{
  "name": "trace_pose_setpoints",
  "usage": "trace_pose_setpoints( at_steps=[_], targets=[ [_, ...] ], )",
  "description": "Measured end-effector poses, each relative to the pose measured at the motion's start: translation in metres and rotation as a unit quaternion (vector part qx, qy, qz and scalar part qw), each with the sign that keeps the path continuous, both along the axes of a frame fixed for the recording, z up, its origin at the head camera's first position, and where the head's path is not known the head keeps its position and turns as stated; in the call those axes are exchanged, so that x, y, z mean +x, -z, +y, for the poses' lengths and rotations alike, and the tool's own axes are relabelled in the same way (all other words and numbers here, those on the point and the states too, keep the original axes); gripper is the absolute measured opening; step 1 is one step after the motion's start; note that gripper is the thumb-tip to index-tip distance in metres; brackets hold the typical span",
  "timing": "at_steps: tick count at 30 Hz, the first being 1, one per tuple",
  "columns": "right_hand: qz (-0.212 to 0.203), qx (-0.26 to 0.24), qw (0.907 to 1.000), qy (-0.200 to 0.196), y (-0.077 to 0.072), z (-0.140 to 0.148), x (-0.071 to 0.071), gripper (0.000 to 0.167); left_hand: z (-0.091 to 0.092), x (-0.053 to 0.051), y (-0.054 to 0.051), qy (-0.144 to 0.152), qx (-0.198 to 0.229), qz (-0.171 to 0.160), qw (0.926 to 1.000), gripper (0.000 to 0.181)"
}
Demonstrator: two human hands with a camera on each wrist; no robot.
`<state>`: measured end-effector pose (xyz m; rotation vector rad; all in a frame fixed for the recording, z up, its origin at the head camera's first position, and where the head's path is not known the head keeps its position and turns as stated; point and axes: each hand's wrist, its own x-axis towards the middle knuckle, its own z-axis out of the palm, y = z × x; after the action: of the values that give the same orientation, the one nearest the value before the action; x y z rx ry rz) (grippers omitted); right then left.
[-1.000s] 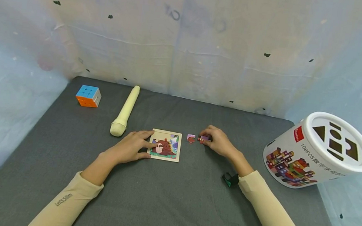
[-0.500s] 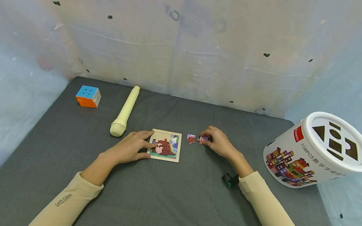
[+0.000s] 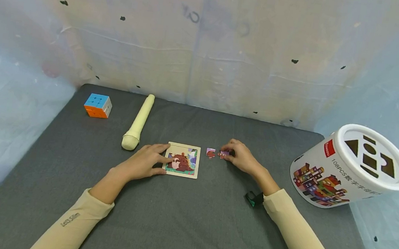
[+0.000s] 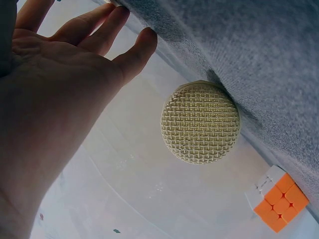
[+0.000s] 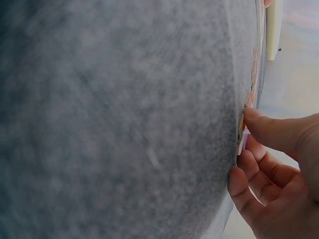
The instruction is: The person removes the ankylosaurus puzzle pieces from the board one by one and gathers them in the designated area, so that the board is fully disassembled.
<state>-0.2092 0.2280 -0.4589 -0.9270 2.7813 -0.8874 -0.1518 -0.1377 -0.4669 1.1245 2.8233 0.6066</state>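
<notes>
A small wooden-framed jigsaw puzzle [image 3: 187, 173] with a reddish-brown animal picture lies flat on the dark cloth in the head view. My left hand [image 3: 145, 162] rests on its left side, fingers spread and fairly straight; in the left wrist view the hand [image 4: 55, 74] shows extended fingers. To the right of the frame lies a loose puzzle piece [image 3: 210, 153], purple and red. Just beyond it, my right hand [image 3: 241, 155] pinches another puzzle piece [image 3: 224, 154] between thumb and fingers, partly covering it. The right wrist view shows this pinch low at the cloth.
A pale yellow microphone [image 3: 138, 123] lies left of the puzzle, with a puzzle cube [image 3: 98, 106] farther left. A large white tub [image 3: 342, 169] with a shape-sorter lid stands at right. A small black-and-green object [image 3: 252, 198] sits beside the right wrist. Plastic sheeting [image 3: 207, 51] rises behind.
</notes>
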Motion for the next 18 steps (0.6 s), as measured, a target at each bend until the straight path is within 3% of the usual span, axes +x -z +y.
trace_pose_setpoints(
  at_steps=[18],
  targets=[
    [-0.019,-0.002,0.9998,-0.011,-0.0044,-0.0015,-0.003,0.02,0.0002,-0.0004,-0.0001,-0.001,-0.004,0.003,1.0,0.047]
  ],
)
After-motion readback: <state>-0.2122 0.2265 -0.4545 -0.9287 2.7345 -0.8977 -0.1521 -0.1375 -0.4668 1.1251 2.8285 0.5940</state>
